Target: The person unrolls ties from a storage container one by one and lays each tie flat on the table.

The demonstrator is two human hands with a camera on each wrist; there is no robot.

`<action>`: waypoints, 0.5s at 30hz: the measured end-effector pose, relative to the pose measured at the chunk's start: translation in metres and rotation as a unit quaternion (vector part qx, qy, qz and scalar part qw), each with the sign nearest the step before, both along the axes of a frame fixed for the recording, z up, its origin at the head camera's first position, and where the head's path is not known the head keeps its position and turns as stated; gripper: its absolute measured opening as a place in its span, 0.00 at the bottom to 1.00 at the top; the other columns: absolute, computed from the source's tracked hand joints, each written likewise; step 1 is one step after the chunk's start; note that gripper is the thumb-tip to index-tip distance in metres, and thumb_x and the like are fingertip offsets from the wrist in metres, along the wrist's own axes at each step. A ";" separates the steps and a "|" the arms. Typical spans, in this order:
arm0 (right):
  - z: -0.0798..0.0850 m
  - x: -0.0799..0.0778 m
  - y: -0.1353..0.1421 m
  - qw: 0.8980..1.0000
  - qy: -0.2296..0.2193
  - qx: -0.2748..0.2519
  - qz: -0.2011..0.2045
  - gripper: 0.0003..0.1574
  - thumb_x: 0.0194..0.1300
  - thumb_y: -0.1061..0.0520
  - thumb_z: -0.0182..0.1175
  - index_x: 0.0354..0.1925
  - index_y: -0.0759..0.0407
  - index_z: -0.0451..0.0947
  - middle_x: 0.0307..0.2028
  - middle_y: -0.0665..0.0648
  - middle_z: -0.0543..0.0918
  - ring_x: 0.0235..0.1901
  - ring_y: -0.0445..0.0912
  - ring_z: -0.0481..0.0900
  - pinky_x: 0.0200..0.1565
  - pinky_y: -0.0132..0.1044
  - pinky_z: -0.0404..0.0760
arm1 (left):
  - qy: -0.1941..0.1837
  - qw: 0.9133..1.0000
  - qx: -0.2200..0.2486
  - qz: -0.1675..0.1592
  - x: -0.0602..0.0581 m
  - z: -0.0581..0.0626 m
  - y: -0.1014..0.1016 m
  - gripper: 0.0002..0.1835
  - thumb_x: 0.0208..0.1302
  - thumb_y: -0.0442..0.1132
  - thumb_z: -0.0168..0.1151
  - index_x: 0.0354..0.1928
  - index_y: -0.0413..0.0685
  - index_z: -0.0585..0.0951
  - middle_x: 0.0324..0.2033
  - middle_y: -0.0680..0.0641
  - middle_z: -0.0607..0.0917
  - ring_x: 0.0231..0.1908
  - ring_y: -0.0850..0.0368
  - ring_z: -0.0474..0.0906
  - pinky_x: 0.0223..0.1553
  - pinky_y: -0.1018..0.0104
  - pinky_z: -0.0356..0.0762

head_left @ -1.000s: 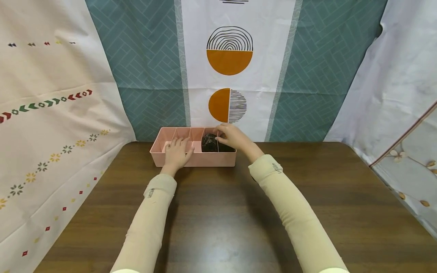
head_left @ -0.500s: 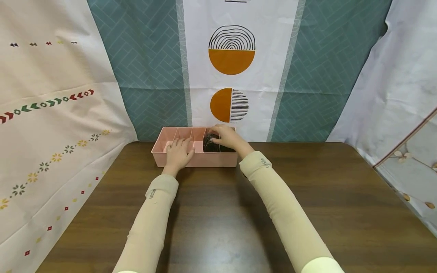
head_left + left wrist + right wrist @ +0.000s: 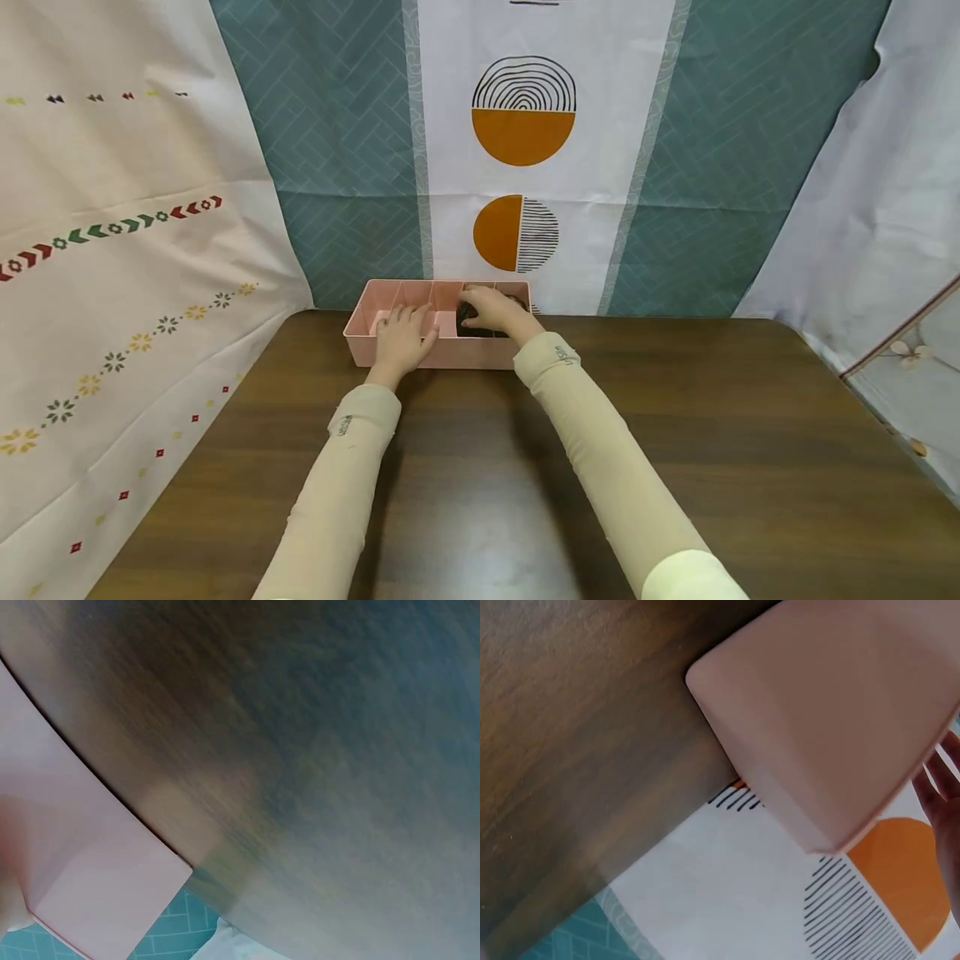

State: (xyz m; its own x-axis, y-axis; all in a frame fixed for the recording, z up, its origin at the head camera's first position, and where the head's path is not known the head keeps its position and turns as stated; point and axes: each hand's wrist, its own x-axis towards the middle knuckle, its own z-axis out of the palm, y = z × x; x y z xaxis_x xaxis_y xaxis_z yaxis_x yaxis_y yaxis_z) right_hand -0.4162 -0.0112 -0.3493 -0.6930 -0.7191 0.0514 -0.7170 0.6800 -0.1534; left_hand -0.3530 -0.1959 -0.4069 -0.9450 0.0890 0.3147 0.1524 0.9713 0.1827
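A pink divided storage box [image 3: 472, 354] stands at the back of the table, its slots side by side. My left hand [image 3: 401, 342] rests over its front rim toward the left, fingers spread and fairly straight over the slots. Black soft-looking bundles [image 3: 467, 321] fill the slots at the right end. Over the inner one bends my right hand [image 3: 491, 312], thumb on the near side and fingers on the far side; whether they grip it is hidden. In the right wrist view, the fingers of the right hand [image 3: 949, 817] reach past the box's rim [image 3: 900, 791].
Dark wooden table [image 3: 465, 475] stretches in front of the box. Close behind hangs a teal and white patterned cloth [image 3: 360, 167]. A cream embroidered cloth [image 3: 150, 250] hangs on the left, and a pale cloth [image 3: 885, 208] on the right.
My right hand has moved left from the end slot to the neighbouring bundle and now covers more of it. My left hand has stayed on the box. The head view has shifted slightly.
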 end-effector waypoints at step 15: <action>-0.019 -0.005 -0.001 0.999 0.021 0.014 -0.048 0.27 0.62 0.60 0.62 0.60 0.61 0.69 0.59 0.63 0.71 0.57 0.54 0.74 0.58 0.43 0.75 | 0.016 1.000 0.000 0.002 -0.002 0.000 0.001 0.28 0.69 0.55 0.44 0.66 0.51 0.67 0.61 0.41 0.72 0.65 0.41 0.61 0.59 0.39 0.62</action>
State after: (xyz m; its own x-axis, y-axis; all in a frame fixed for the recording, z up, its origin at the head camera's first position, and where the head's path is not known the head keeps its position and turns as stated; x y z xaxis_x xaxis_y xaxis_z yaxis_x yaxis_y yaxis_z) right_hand -0.4212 -0.0119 -0.3680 -0.7561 -0.6514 0.0628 -0.6541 0.7492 -0.1042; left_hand -0.3552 -0.1953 -0.4071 -0.9349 0.0846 0.3446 0.1535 0.9720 0.1777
